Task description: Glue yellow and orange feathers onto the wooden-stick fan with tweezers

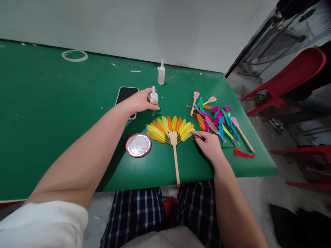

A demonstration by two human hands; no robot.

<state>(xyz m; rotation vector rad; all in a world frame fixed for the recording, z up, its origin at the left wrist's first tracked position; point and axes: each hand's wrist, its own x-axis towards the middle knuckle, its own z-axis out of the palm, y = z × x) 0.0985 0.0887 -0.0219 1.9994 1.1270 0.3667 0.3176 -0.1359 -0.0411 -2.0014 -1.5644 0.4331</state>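
Note:
My left hand (pixel 141 100) reaches over the table with thumb and fingers curled around a small white-capped squeeze bottle (pixel 154 97), which stands upright. Yellow and orange feathers spread in an arc on a feather fan (pixel 173 137), whose pale wooden handle points toward me. At the fan's right edge, my right hand (pixel 207 142) has its fingers pinched together on the tip of a yellow feather. Left of the fan lies a round, red-rimmed lid (pixel 138 145) with a shiny, whitish wet surface. A second squeeze bottle (pixel 161 73) stands farther back.
Loose coloured feathers (pixel 212 120) lie heaped at the right, among small wooden fan handles (pixel 243 134) and a red tassel (pixel 244 153). A phone (pixel 127 93) is partly under my left wrist. A clear ring (pixel 74 55) lies far left. Red chairs (pixel 292 79) stand beyond the table's right edge.

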